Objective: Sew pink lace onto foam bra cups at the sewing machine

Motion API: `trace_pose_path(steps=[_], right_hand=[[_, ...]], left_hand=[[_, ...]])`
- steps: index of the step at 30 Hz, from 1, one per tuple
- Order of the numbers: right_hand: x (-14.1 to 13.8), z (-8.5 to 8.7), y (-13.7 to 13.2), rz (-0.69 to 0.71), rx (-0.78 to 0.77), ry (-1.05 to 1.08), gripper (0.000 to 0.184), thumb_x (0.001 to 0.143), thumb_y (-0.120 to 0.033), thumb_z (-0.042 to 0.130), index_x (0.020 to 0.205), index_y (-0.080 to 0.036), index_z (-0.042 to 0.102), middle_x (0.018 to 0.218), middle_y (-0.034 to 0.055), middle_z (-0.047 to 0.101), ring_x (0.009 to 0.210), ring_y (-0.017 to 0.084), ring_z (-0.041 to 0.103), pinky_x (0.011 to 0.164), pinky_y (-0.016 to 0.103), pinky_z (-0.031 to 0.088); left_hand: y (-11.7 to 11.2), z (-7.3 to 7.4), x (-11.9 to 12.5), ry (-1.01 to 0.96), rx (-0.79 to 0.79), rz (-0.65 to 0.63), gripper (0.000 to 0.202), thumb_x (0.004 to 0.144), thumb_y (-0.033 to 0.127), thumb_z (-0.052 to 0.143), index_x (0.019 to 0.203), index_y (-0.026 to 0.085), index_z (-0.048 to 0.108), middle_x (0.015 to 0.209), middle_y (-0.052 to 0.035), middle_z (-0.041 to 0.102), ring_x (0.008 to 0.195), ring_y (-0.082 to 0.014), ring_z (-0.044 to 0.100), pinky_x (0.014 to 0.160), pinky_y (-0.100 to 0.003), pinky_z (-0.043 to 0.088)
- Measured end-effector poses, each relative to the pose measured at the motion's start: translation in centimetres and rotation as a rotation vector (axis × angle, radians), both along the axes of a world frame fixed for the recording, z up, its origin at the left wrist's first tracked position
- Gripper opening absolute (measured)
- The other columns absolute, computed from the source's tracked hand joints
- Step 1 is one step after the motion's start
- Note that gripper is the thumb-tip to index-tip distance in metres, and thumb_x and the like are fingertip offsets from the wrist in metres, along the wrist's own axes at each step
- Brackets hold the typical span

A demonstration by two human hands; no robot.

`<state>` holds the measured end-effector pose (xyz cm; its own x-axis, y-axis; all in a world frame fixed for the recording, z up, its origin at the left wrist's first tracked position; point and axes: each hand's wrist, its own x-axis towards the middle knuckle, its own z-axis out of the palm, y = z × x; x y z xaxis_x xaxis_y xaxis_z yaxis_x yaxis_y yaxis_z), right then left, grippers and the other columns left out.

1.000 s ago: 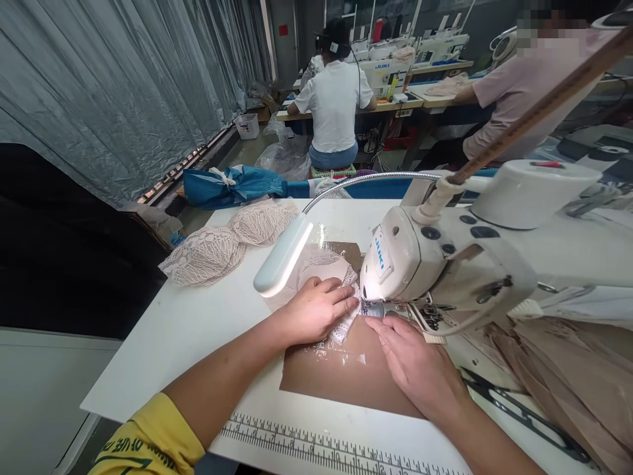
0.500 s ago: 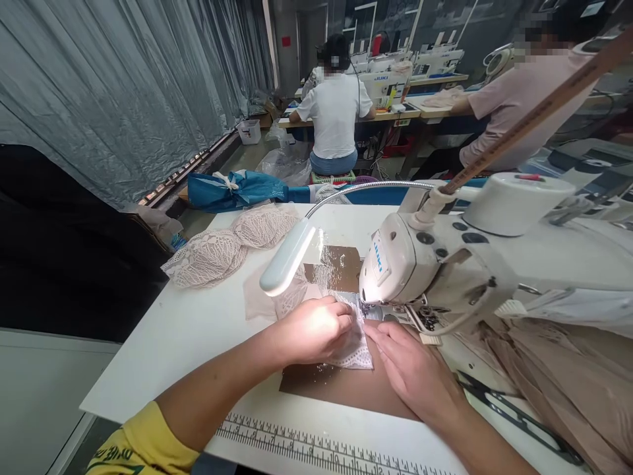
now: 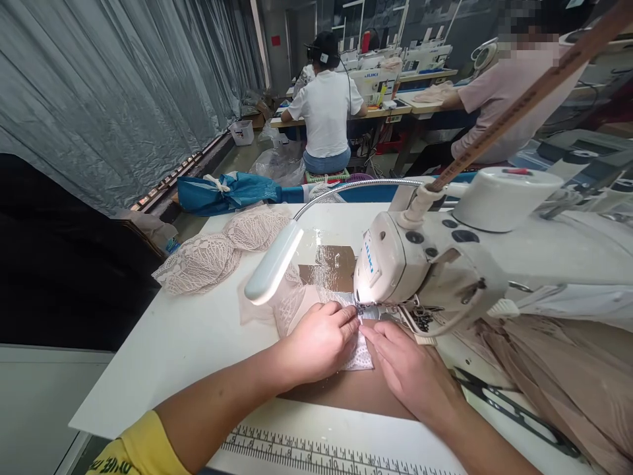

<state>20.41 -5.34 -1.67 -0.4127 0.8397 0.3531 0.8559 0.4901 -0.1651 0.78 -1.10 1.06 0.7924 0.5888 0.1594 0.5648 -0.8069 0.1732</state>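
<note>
A pale pink lace piece [image 3: 361,358] lies under the needle area of a white sewing machine [image 3: 390,257], on a brown plate [image 3: 341,390]. My left hand [image 3: 321,340] is closed on the lace, its fingers bent and pressed down close to the presser foot. Sheer lace fabric [image 3: 289,300] runs out behind it to the left. My right hand [image 3: 413,366] has its fingers together, the tips gripping the lace's right edge just in front of the needle. Both thumbs are partly hidden.
Lace bra cups [image 3: 202,260] rest on the white table [image 3: 148,369] at left. A lit lamp [image 3: 274,260] hangs over the work. Black thread snips [image 3: 514,409] and tan fabric [image 3: 558,369] lie at right. A ruler tape [image 3: 306,455] runs along the front edge. Two people sit beyond.
My left hand has shifted from a pinch to a flatter press, with its fingers nearer the needle. The right fingertips moved slightly left. The whole view shifted a little.
</note>
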Motion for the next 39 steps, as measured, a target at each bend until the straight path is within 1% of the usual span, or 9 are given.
trace_pose_path(steps=[8,14,20,26,30,32,35,37,39], right_hand=[[-0.3,0.5,0.0,-0.016,-0.016,0.005,0.033,0.091,-0.016,0.039,0.105,-0.022,0.068,0.090,0.0045,0.070,0.071,0.014,0.062,0.057,0.024,0.043],[-0.1,0.4,0.0,-0.003,-0.035,0.057,0.034,0.090,-0.014,0.039,0.110,-0.021,0.067,0.095,0.0051,0.072,0.078,0.016,0.064,0.065,0.026,0.049],[0.1,0.5,0.0,-0.009,-0.066,0.078,0.035,0.092,-0.017,0.039,0.113,-0.022,0.065,0.093,0.0052,0.073,0.076,0.017,0.066,0.066,0.027,0.051],[0.2,0.5,0.2,-0.027,-0.150,0.135,0.033,0.089,-0.018,0.043,0.114,-0.025,0.063,0.103,0.0024,0.072,0.081,0.016,0.067,0.064,0.026,0.051],[-0.2,0.7,0.5,-0.036,-0.177,0.174,0.027,0.089,-0.022,0.047,0.108,-0.026,0.065,0.096,0.0002,0.072,0.075,0.015,0.064,0.066,0.026,0.049],[-0.4,0.9,0.6,-0.024,-0.200,0.192,0.022,0.089,-0.024,0.047,0.099,-0.026,0.067,0.087,-0.0002,0.071,0.071,0.015,0.063,0.064,0.026,0.047],[-0.4,1.2,0.7,0.002,-0.245,0.234,0.022,0.091,-0.029,0.046,0.084,-0.025,0.066,0.077,-0.0002,0.068,0.067,0.014,0.060,0.061,0.025,0.045],[-0.4,1.2,0.6,0.018,-0.268,0.264,0.026,0.092,-0.032,0.044,0.079,-0.024,0.065,0.073,0.0000,0.066,0.066,0.014,0.059,0.061,0.024,0.044],[-0.3,1.0,0.6,0.037,-0.289,0.299,0.026,0.093,-0.033,0.044,0.080,-0.024,0.065,0.077,0.0006,0.066,0.066,0.014,0.059,0.062,0.024,0.044]], left_hand=[[0.2,-0.3,0.1,-0.022,-0.020,0.019,0.035,0.094,0.026,0.040,0.119,0.009,0.058,0.126,-0.0135,0.057,0.095,-0.0244,0.051,0.082,-0.038,0.047],[0.3,2.1,-1.4,0.066,-0.151,-0.098,0.051,0.082,0.041,0.058,0.124,0.012,0.053,0.128,-0.0160,0.053,0.106,-0.0282,0.052,0.087,-0.040,0.048],[-0.2,3.1,-1.7,0.158,-0.202,-0.101,0.018,0.079,0.009,0.051,0.093,0.012,0.063,0.108,-0.0111,0.063,0.091,-0.0212,0.059,0.080,-0.030,0.049],[2.5,2.6,-2.6,-0.115,-0.629,-0.030,0.023,0.091,0.023,0.044,0.073,0.015,0.055,0.066,0.0016,0.054,0.061,-0.0097,0.050,0.059,-0.019,0.040],[3.3,2.6,-3.3,-0.220,-0.841,-0.008,0.028,0.093,0.027,0.037,0.071,0.015,0.050,0.063,0.0040,0.046,0.055,-0.0067,0.041,0.054,-0.017,0.034],[3.1,2.5,-3.2,-0.201,-0.822,-0.018,0.028,0.093,0.030,0.039,0.075,0.015,0.054,0.065,0.0034,0.049,0.057,-0.0075,0.043,0.055,-0.018,0.035],[2.6,2.0,-2.7,-0.124,-0.622,-0.070,0.026,0.081,0.041,0.061,0.091,0.017,0.060,0.078,-0.0002,0.059,0.071,-0.0142,0.053,0.063,-0.023,0.040],[2.3,1.5,-2.4,-0.103,-0.470,-0.114,0.030,0.075,0.037,0.068,0.096,0.017,0.061,0.088,-0.0041,0.063,0.082,-0.0193,0.057,0.072,-0.027,0.043],[2.2,1.1,-2.2,-0.136,-0.429,-0.151,0.015,0.083,0.029,0.060,0.090,0.016,0.062,0.093,-0.0061,0.065,0.087,-0.0192,0.059,0.080,-0.028,0.044]])
